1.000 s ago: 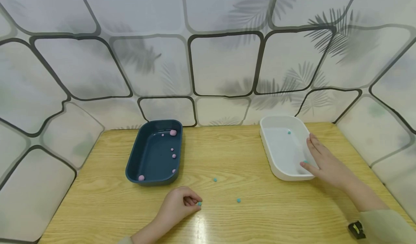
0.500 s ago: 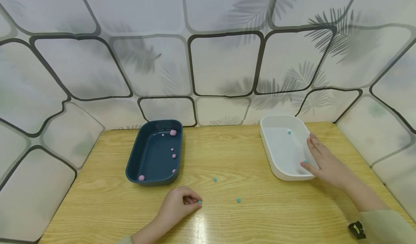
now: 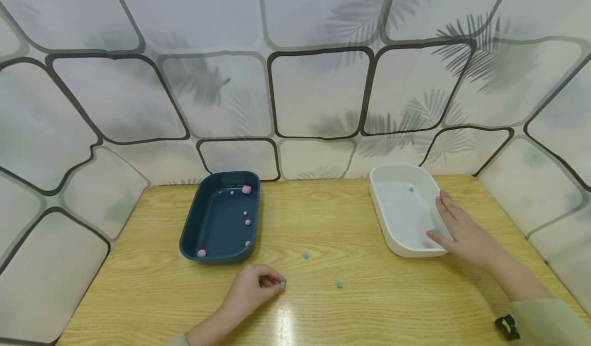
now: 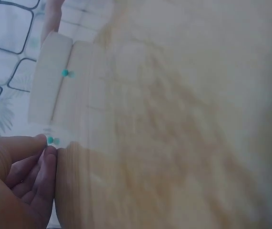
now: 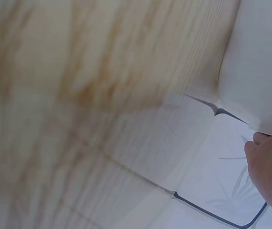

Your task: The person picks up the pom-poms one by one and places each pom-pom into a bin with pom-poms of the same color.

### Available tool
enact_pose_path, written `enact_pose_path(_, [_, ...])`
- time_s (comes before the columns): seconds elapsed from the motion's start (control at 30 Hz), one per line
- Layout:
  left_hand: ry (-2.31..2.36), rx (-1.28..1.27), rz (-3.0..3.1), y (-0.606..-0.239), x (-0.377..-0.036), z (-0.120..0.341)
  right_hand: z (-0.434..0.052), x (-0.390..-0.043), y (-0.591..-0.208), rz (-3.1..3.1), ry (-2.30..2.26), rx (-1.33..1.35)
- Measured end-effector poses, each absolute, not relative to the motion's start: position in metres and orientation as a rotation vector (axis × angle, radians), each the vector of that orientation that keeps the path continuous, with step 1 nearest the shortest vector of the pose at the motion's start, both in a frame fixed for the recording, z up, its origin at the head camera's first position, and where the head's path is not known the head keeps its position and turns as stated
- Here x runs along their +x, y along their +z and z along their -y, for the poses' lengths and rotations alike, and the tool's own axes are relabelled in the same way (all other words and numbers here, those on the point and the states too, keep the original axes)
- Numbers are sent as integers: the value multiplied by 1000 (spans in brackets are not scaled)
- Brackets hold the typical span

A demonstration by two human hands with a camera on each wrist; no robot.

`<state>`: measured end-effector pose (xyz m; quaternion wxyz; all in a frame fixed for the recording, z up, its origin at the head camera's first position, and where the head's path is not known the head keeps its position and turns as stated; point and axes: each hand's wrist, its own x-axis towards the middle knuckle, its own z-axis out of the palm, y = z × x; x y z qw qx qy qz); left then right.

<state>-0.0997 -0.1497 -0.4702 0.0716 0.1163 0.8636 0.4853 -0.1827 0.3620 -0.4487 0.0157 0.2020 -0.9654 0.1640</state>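
Between the thumb and forefinger of my left hand is a small teal ball, pinched low over the wooden table at front centre. The left wrist view also has this ball at the fingertips. Two more teal balls lie on the table: one farther back, another to the right. At the right, my right hand rests with extended fingers on the near right rim of a white tray, its thumb reaching inside. That tray holds a teal ball and another partly hidden by the thumb.
A dark blue tray with several pink balls of different sizes stands at the left, beyond my left hand. Behind the wooden table rises a patterned wall covering, which also closes in both sides.
The left hand has barely shifted; the pinched teal ball has risen slightly between its fingertips. My right hand keeps its place on the white tray.
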Motion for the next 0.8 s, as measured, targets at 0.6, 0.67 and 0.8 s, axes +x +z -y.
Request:
enact_pose_path(0.6, [1571, 370, -2493, -475, -115, 129, -361, -182, -448, 3001, 488, 619])
enact_pose_path(0.67, [1580, 378, -2489, -477, -117, 125, -361, -182, -449, 2991, 475, 626])
enact_pose_path(0.8, [1588, 395, -2493, -478, -121, 117, -361, -182, -449, 2978, 460, 634])
